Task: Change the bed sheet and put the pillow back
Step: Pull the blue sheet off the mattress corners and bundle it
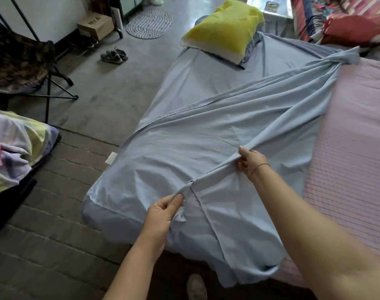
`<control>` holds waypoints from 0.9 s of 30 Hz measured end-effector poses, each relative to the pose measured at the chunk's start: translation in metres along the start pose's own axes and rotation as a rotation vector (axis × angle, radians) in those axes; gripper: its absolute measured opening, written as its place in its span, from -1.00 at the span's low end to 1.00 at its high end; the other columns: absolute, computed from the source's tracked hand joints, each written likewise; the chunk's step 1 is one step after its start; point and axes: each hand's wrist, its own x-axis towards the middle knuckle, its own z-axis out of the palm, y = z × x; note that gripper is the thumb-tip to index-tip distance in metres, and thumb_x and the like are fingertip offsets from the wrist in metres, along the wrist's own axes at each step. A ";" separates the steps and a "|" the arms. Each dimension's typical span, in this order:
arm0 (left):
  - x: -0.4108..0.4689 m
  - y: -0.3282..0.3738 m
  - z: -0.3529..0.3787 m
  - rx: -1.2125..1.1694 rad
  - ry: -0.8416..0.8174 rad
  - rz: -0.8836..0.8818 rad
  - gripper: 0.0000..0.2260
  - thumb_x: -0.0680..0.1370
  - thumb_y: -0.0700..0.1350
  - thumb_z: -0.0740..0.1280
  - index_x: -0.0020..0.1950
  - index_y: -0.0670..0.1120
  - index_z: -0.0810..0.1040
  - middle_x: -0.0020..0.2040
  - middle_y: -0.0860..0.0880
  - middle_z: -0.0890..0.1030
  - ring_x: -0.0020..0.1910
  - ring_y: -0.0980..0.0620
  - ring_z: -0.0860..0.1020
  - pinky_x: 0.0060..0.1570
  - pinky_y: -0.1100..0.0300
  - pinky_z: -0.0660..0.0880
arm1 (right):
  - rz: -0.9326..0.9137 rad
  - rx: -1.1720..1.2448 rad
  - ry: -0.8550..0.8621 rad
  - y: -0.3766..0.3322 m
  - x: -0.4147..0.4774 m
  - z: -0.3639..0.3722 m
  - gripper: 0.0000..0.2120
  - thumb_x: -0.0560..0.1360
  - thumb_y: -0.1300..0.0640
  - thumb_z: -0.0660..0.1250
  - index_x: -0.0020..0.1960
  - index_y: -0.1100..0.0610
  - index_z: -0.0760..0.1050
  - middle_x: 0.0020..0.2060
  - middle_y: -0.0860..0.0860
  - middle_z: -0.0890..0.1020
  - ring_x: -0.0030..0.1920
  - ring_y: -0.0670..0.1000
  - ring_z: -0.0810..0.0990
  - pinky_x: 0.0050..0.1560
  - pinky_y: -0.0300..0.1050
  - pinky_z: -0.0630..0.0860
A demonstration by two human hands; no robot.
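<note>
From my remote seat I see the light blue bed sheet [184, 137] lying half spread over the bed. One gathered edge is pulled into a taut band between the two hands. The left grip [161, 215] pinches the near end of that band, thumb against curled fingers. The right grip [252, 162] is clamped on it further up, fingers curled round the fold.

Beyond the right grip the cloth runs diagonally to a twisted corner at the far edge. To that grip's right the pink ribbed mattress cover [353, 148] lies bare. Far ahead of both grips a yellow pillow [223, 29] sits on the sheet at the head of the bed (a soft, plump shape with a white end showing). A red cushion [356, 29] is off to its right.

The sheet is thin, matte and creased.

Left of the left grip a pastel bedding bundle [13, 148] lies heaped. Further off are a folding chair [18, 59], a pair of shoes [114, 56], a cardboard box [96, 24] and an oval woven mat [149, 23] on the grey floor [102, 105].
</note>
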 end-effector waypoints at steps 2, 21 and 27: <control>0.010 0.006 -0.003 -0.041 0.065 0.013 -0.79 0.42 -0.04 0.38 -0.18 -0.20 0.65 -0.25 -0.15 0.67 -0.29 -0.03 0.62 -0.25 0.17 0.57 | -0.067 0.032 -0.055 -0.004 0.006 0.007 -0.76 0.56 0.20 0.32 -0.24 0.09 0.35 -0.42 0.02 0.40 -0.61 -0.15 0.38 -0.53 -0.30 0.40; 0.082 0.039 -0.156 -0.155 0.430 0.058 -0.84 0.59 -0.14 0.30 -0.09 -0.13 0.65 -0.30 0.04 0.69 -0.20 0.05 0.59 -0.08 0.16 0.51 | -0.358 -0.531 -0.251 0.031 0.036 0.231 -0.66 0.60 0.17 0.25 -0.33 0.08 0.28 -0.42 0.03 0.37 -0.39 -0.04 0.31 -0.32 -0.17 0.29; 0.119 0.039 -0.255 -0.170 0.454 -0.055 -0.79 0.61 -0.12 0.27 -0.10 -0.18 0.64 -0.27 -0.07 0.68 -0.26 0.00 0.61 -0.26 0.17 0.57 | -0.365 -0.675 -0.277 0.077 0.026 0.321 -0.63 0.59 0.16 0.27 -0.36 0.08 0.25 -0.44 0.02 0.37 -0.40 -0.05 0.30 -0.35 -0.20 0.27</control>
